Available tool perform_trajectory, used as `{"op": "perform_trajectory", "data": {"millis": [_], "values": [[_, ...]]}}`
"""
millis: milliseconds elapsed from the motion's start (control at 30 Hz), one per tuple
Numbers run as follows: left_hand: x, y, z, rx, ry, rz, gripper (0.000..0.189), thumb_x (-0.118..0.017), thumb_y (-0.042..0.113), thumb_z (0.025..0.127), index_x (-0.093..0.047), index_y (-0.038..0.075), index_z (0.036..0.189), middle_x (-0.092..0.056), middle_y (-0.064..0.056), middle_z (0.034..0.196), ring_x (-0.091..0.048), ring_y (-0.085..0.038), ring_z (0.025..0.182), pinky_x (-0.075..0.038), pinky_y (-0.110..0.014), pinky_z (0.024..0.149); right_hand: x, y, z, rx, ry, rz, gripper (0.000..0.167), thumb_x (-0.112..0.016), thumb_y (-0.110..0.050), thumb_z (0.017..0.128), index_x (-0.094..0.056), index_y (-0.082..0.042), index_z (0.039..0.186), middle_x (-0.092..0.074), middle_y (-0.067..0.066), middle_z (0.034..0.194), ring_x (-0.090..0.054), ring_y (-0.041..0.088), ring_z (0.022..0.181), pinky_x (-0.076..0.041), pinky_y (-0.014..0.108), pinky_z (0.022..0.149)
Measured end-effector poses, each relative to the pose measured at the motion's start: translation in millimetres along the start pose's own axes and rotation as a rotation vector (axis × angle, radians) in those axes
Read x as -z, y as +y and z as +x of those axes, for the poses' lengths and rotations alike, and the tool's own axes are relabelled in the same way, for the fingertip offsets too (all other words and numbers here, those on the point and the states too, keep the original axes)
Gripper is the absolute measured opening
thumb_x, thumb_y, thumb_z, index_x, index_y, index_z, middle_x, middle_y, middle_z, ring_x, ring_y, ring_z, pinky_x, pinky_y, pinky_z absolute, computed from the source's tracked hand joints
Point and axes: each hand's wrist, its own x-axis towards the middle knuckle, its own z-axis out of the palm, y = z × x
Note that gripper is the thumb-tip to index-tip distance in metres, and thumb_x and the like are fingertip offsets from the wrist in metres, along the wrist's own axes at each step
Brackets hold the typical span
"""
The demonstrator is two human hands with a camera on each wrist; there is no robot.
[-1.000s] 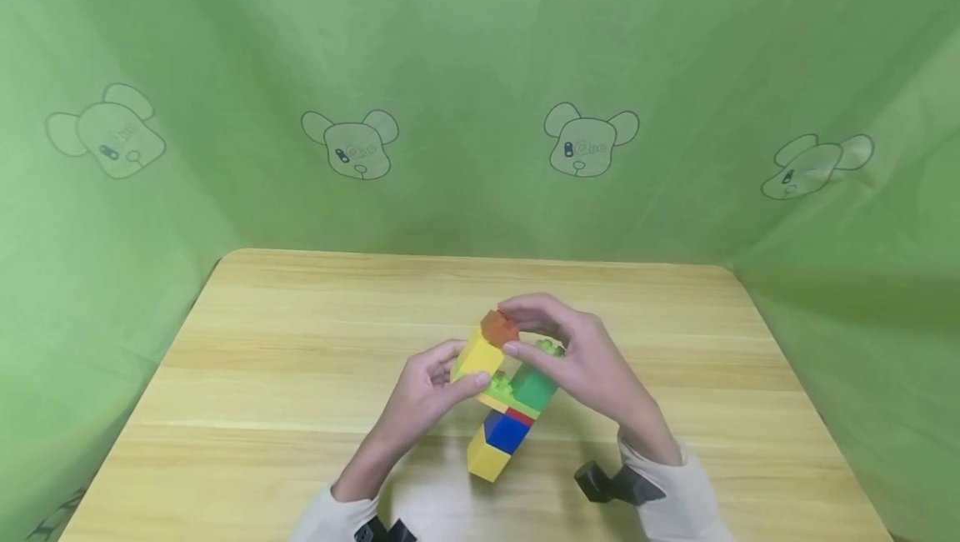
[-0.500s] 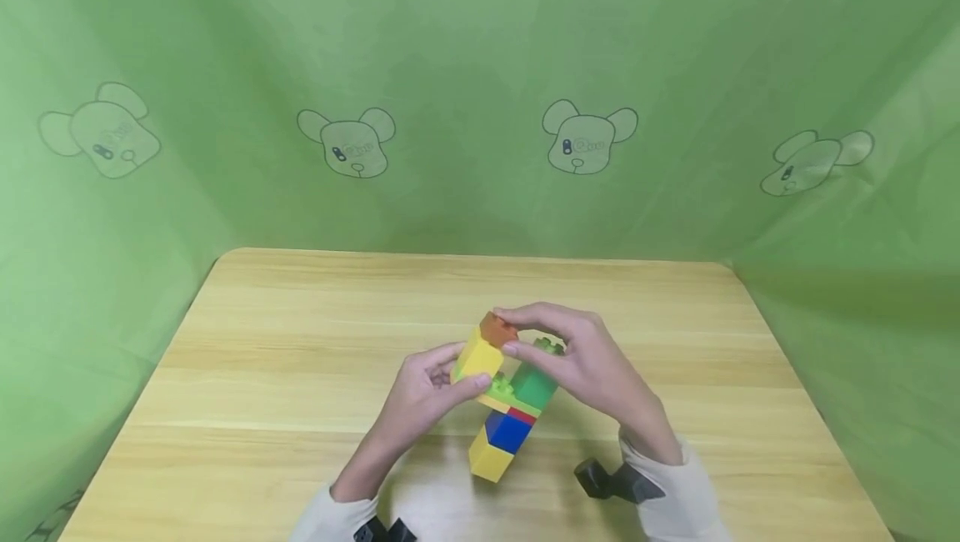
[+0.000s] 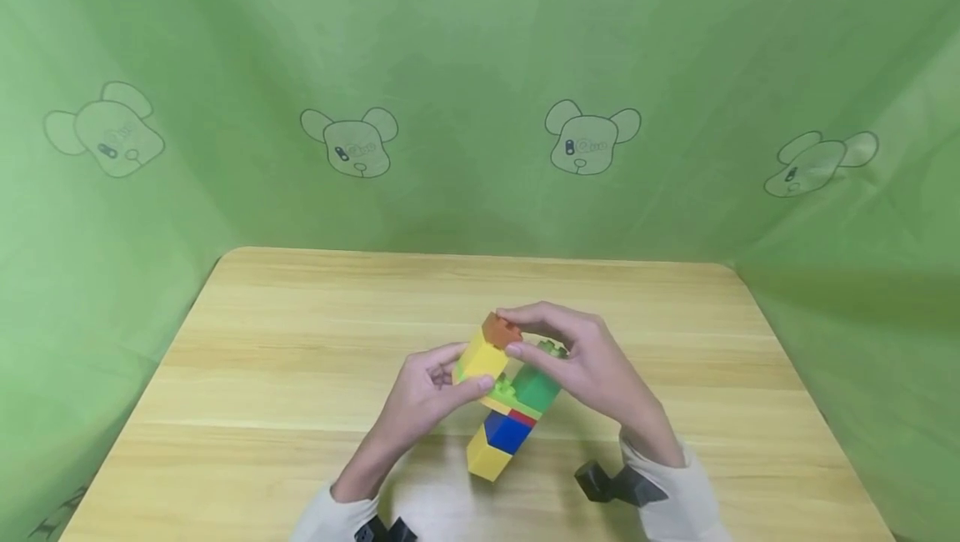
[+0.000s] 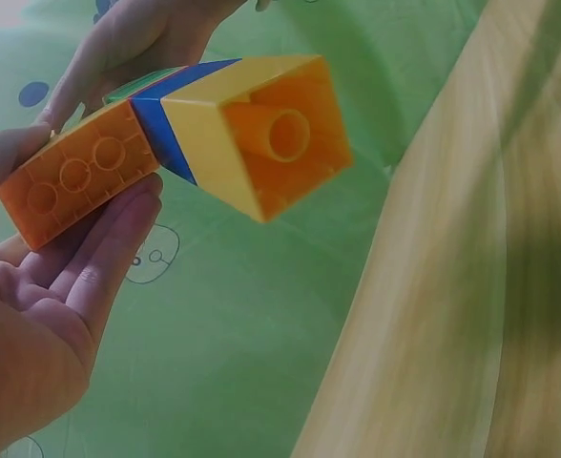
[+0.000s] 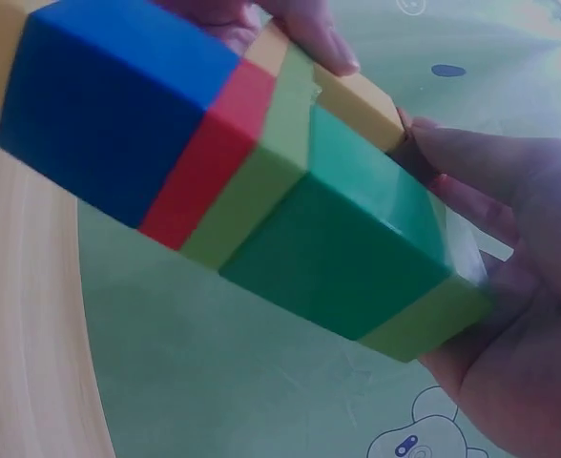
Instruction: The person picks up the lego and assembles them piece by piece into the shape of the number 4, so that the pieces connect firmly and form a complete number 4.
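Observation:
Both hands hold a built-up stack of toy building bricks. My left hand (image 3: 423, 396) grips its left end, thumb over the yellow brick (image 3: 480, 358) and fingers beneath. Above that brick sits an orange-brown brick (image 3: 500, 331), pinched between thumb and index finger of my right hand (image 3: 588, 358). A dark green brick (image 3: 536, 388) stands to the right under that hand. Downward run a red brick (image 5: 214, 153), a blue brick (image 3: 507, 432) and another yellow brick (image 3: 489, 460). In the left wrist view, the lower yellow brick's hollow underside (image 4: 285, 134) faces the camera.
A wooden table (image 3: 300, 300) lies beneath the hands. Green cloth (image 3: 472, 42) with printed bear heads hangs behind and on both sides. Black devices are strapped at the left wrist (image 3: 384, 530) and the right wrist (image 3: 622, 484).
The right hand's fingers have come down slightly against the orange-brown brick since the first frame. The stack and left hand have hardly moved.

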Motion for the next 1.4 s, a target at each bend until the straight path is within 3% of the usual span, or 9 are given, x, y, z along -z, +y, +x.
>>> {"op": "perform_trajectory", "data": {"millis": [733, 833, 900, 1000, 1100, 1200, 1267, 1333, 1400], "values": [[-1.2, -1.2, 0.2, 0.011, -0.022, -0.036, 0.037, -0.075, 0.017, 0.095, -0.07, 0.0, 0.128, -0.078, -0.01, 0.1, -0.076, -0.022, 0.083, -0.066, -0.041, 0.077, 0.3, -1.1, -1.6, 0.042, 0.004, 0.009, 0.034, -0.079, 0.001, 0.089, -0.074, -0.004, 0.122, -0.075, 0.007, 0.119, -0.073, 0.017, 0.099, -0.064, 0.033, 0.082], [-4.3, -1.7, 1.9, 0.009, -0.008, -0.066, 0.038, -0.074, 0.016, 0.095, -0.068, -0.001, 0.129, -0.078, -0.012, 0.101, -0.076, -0.023, 0.084, -0.066, -0.041, 0.078, 0.5, -0.5, -1.5, 0.056, 0.019, -0.05, 0.034, -0.078, -0.001, 0.09, -0.074, -0.006, 0.124, -0.074, 0.006, 0.123, -0.073, 0.019, 0.104, -0.064, 0.032, 0.082], [-6.9, -1.4, 3.6, 0.005, 0.001, -0.103, 0.039, -0.072, 0.015, 0.096, -0.066, -0.003, 0.131, -0.077, -0.015, 0.104, -0.076, -0.024, 0.085, -0.065, -0.044, 0.079, 1.2, -0.5, -1.3, 0.065, 0.033, -0.098, 0.037, -0.076, -0.002, 0.092, -0.072, -0.007, 0.129, -0.072, 0.005, 0.129, -0.071, 0.021, 0.113, -0.062, 0.034, 0.09], [-10.2, 0.7, 5.1, 0.011, 0.028, -0.157, 0.04, -0.07, 0.013, 0.098, -0.062, -0.006, 0.132, -0.076, -0.02, 0.107, -0.077, -0.025, 0.087, -0.064, -0.049, 0.08, 4.1, -1.4, -4.6, 0.039, 0.086, -0.157, 0.049, -0.075, -0.003, 0.093, -0.064, -0.009, 0.141, -0.064, 0.004, 0.143, -0.061, 0.025, 0.13, -0.051, 0.033, 0.108], [-9.7, 2.7, 4.9, 0.019, 0.098, -0.198, 0.04, -0.069, 0.011, 0.098, -0.06, -0.008, 0.132, -0.074, -0.022, 0.11, -0.077, -0.026, 0.09, -0.064, -0.049, 0.081, 6.6, -2.4, -11.9, -0.027, 0.131, -0.115, 0.075, -0.078, 0.0, 0.09, -0.046, -0.014, 0.157, -0.05, 0.006, 0.157, -0.051, 0.032, 0.14, -0.043, 0.037, 0.116], [-6.7, 4.8, 5.4, 0.006, 0.17, -0.235, 0.038, -0.066, 0.01, 0.1, -0.058, -0.007, 0.133, -0.073, -0.023, 0.116, -0.076, -0.028, 0.096, -0.064, -0.047, 0.082, 5.4, -4.0, -19.4, -0.103, 0.091, -0.091, 0.105, -0.086, -0.01, 0.085, -0.022, -0.022, 0.167, -0.035, 0.009, 0.166, -0.046, 0.037, 0.143, -0.044, 0.045, 0.115], [-4.9, 6.3, 6.2, -0.011, 0.195, -0.251, 0.038, -0.065, 0.01, 0.101, -0.057, -0.006, 0.135, -0.072, -0.023, 0.118, -0.076, -0.03, 0.098, -0.064, -0.046, 0.083, 1.9, -5.2, -22.9, -0.145, 0.018, -0.049, 0.12, -0.089, -0.015, 0.081, -0.008, -0.027, 0.168, -0.028, 0.016, 0.167, -0.053, 0.038, 0.136, -0.05, 0.05, 0.108], [-3.5, 8.1, 7.4, -0.026, 0.184, -0.263, 0.04, -0.064, 0.011, 0.102, -0.054, -0.006, 0.137, -0.071, -0.024, 0.121, -0.075, -0.033, 0.101, -0.063, -0.047, 0.085, -2.2, -6.9, -25.2, -0.183, -0.027, -0.017, 0.126, -0.091, -0.018, 0.08, 0.0, -0.031, 0.168, -0.03, 0.022, 0.165, -0.062, 0.035, 0.126, -0.056, 0.047, 0.101], [-2.2, 10.6, 8.5, -0.04, 0.149, -0.268, 0.045, -0.064, 0.012, 0.103, -0.051, -0.006, 0.142, -0.069, -0.024, 0.126, -0.074, -0.034, 0.105, -0.063, -0.048, 0.087, -5.1, -8.6, -25.9, -0.2, -0.022, 0.027, 0.125, -0.09, -0.013, 0.081, -0.001, -0.032, 0.168, -0.036, 0.026, 0.159, -0.069, 0.03, 0.113, -0.061, 0.041, 0.093]]}}
